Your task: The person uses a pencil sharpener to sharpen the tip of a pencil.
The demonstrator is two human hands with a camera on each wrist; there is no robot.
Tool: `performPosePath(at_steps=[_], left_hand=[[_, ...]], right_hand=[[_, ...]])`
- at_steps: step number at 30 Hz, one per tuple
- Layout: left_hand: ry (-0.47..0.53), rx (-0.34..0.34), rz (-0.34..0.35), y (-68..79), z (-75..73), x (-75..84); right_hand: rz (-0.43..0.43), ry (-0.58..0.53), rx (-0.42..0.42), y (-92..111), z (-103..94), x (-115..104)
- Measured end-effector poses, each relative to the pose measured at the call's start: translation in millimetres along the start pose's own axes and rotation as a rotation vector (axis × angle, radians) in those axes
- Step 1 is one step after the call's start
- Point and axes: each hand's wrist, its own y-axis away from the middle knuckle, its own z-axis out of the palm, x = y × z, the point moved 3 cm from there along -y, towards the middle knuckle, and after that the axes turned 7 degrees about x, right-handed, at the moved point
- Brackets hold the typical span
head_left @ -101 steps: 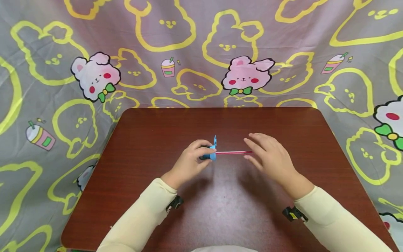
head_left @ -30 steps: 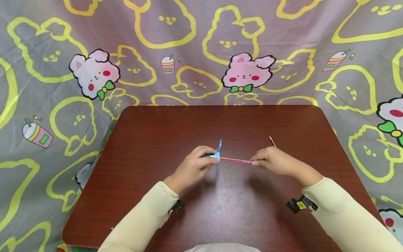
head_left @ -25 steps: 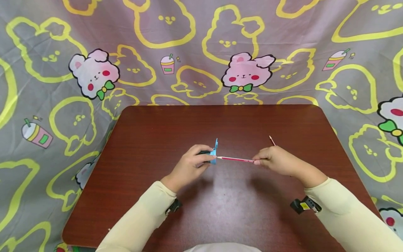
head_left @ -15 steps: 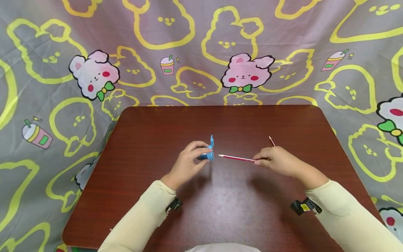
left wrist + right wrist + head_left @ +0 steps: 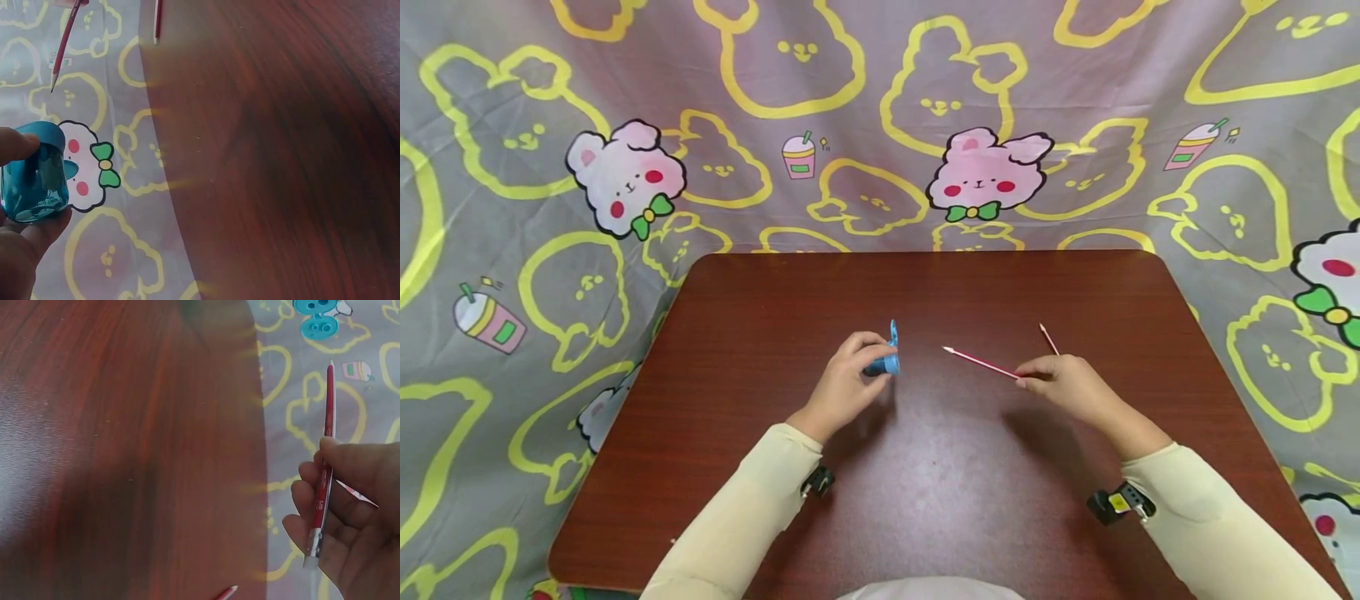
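Observation:
My left hand (image 5: 842, 383) grips a blue pencil sharpener (image 5: 880, 365) with a see-through body, held sideways above the table. Its lid (image 5: 893, 332) is flipped up, and sharpening holes (image 5: 322, 327) show in the right wrist view. Thumb and fingers wrap the sharpener's body (image 5: 36, 184) in the left wrist view. A red-and-white pencil (image 5: 981, 363) is pinched near its eraser end by my right hand (image 5: 1067, 385). Its pale sharpened tip points left toward the sharpener, with a gap between them. The eraser (image 5: 311, 561) sticks out below my fingers.
A second red pencil (image 5: 1048, 338) lies on the brown table (image 5: 805, 292) just beyond my right hand, which partly hides it. Patterned grey cloth (image 5: 865, 83) hangs behind the table and along both sides. Each wrist wears a small black camera (image 5: 818, 481).
Earlier the pencil's tip was in the sharpener. It has come out, and my right hand has drawn it to the right. My left hand has shifted slightly left with the sharpener.

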Motion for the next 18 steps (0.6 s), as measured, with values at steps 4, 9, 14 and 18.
performPosePath(at_steps=[4, 9, 14, 18], left_hand=[[-0.004, -0.006, -0.003, 1.3, 4.3, -4.1], [-0.007, -0.006, -0.005, 1.8, 10.9, -8.8], [-0.013, -0.026, -0.044, 3.0, 18.3, -14.4], [-0.033, -0.052, -0.062, 3.8, 25.8, -19.0]], right_hand=[[0.029, 0.002, 0.042, 2, 4.6, 8], [0.102, -0.005, 0.097, 2, 8.3, 17], [0.197, 0.004, 0.18, 0, 11.9, 29], [0.266, 0.007, 0.26, 0, 16.9, 37]])
